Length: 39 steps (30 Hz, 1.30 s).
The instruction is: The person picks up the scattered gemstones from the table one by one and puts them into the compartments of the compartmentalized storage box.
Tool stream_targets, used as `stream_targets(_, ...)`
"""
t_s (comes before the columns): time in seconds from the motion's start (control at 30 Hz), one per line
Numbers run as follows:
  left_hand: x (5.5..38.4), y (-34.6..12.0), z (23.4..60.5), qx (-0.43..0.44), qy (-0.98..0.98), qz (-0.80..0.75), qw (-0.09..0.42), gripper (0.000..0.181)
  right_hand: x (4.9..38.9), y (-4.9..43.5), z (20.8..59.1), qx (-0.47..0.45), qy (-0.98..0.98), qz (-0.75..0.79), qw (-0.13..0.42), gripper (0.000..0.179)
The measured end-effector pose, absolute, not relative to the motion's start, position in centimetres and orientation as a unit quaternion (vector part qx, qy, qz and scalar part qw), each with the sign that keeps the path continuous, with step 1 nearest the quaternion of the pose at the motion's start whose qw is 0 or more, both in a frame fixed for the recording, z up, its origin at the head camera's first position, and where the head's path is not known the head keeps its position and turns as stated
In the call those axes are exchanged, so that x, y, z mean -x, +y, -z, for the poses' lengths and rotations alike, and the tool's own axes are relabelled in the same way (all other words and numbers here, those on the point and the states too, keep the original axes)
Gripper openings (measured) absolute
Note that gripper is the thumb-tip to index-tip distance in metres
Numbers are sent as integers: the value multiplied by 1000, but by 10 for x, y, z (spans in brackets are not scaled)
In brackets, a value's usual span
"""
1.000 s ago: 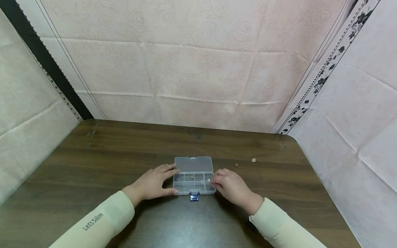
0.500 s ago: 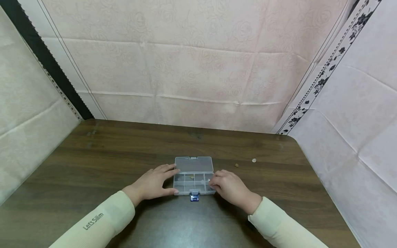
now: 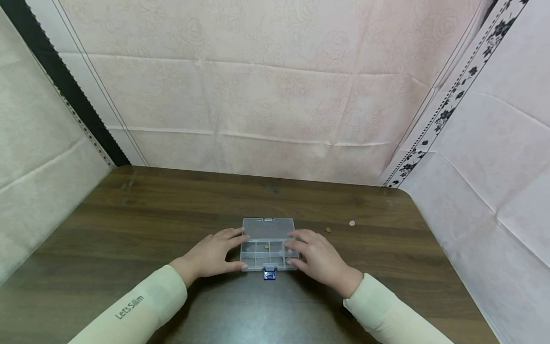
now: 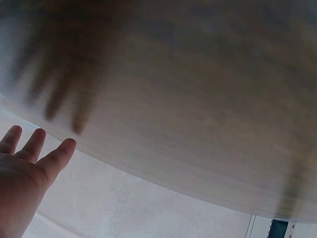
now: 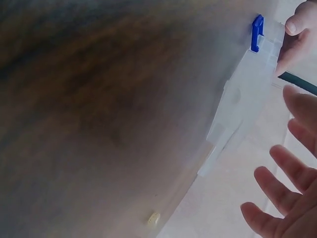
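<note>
A clear plastic compartment box (image 3: 262,262) lies on the table with its lid (image 3: 270,229) folded back and a blue latch (image 3: 269,274) at the front. Along its left side my left hand (image 3: 215,254) rests with thumb and fingers spread, touching the edge. My right hand (image 3: 317,255) hovers over the right end, fingers parted and holding nothing visible. One back compartment holds a small yellowish piece (image 3: 266,246). In the right wrist view, the parted fingers (image 5: 277,191) show beside the box (image 5: 242,99). The left wrist view shows the left fingers (image 4: 57,161) extended.
On the brown wooden table (image 3: 172,200), right of the box, lie a small brown piece (image 3: 328,230) and a small round white piece (image 3: 352,223). Pale patterned cloth (image 3: 258,105) hangs behind the table and at both sides.
My right hand's fingers have gone from bunched together at the box's right compartments to spread apart above them. The left hand and the box have stayed in place.
</note>
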<state>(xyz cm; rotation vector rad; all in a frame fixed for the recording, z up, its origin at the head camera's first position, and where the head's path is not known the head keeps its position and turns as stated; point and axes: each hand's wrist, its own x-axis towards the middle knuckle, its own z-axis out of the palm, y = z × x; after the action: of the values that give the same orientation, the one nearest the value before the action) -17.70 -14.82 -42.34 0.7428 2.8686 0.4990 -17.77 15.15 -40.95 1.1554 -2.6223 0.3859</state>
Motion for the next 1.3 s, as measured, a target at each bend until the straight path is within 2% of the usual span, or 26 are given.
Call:
stream_targets(0.53, 176, -148, 425, -244, 954, -163, 68, 77, 182, 166, 402, -327, -921, -194, 87, 64)
stream_targets(0.87, 177, -149, 425, -245, 953, -167, 70, 76, 193, 189, 400, -289, -920, -244, 98, 66)
stream_targets(1.3, 176, -148, 425, -243, 954, -164, 68, 77, 203, 215, 398, -224, -929, -288, 68, 68)
